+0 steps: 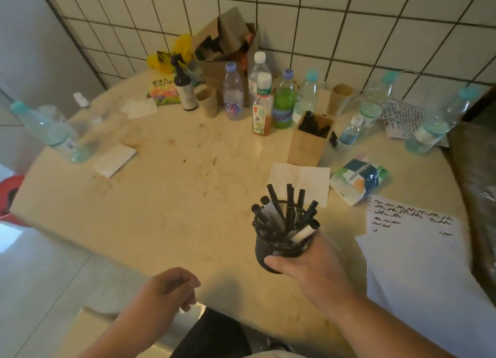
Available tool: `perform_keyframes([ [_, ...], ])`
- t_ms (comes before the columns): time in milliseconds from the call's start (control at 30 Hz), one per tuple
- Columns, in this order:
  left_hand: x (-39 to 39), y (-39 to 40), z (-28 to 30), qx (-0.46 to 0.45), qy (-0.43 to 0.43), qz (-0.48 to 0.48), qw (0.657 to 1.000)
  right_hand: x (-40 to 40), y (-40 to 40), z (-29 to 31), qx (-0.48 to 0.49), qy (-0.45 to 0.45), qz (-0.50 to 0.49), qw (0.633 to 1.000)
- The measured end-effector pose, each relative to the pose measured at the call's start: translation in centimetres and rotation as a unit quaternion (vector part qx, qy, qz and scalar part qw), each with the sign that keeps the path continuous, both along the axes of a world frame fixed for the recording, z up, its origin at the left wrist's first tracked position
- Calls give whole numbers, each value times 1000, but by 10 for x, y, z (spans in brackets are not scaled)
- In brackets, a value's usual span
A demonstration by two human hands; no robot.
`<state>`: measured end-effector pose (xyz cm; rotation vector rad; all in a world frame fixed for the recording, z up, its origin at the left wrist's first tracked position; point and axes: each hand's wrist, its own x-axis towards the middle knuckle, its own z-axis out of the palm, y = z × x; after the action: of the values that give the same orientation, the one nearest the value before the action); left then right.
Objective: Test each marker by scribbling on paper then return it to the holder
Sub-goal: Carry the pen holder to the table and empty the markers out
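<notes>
- the black mesh holder [279, 253], crowded with markers [288, 215], is held above the table [188, 185]; judged light, rigid, top-heavy, best gripped low around its wall.
- right hand [308, 271] is wrapped around it; left hand [169, 288] is loosely curled, holding nothing.
- scribbled paper [413, 223] lies just right.

Dim, warm light; soft glare on the tabletop [188, 185], hand shadows below, wide-angle bending at edges, overall soft blur
</notes>
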<state>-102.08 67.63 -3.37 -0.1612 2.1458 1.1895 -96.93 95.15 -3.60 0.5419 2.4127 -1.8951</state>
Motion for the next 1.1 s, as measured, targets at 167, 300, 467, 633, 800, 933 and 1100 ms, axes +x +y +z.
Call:
perform_keyframes([
  [167,-70,-1,-18,-11,18,-79,997,-42,-9,-2,19,-37,-9,999],
  [300,-141,-14,-27,-6,26,-137,990,-83,-29,-14,32,-78,-32,996],
  [467,-218,-49,-30,-7,5,-193,981,-143,-65,-41,84,-123,-86,985],
  [633,-263,-82,-35,3,-7,-185,983,-199,-84,-54,160,-135,-99,973],
  [800,-279,-102,-44,15,-20,-161,987,-230,-89,-60,239,-143,-69,958],
  [933,-280,-111,-47,25,-27,-149,988,-250,-93,-56,338,-195,-17,921],
  [1100,-281,-119,-42,14,-6,-171,985,-270,-98,-51,361,-234,18,902],
])
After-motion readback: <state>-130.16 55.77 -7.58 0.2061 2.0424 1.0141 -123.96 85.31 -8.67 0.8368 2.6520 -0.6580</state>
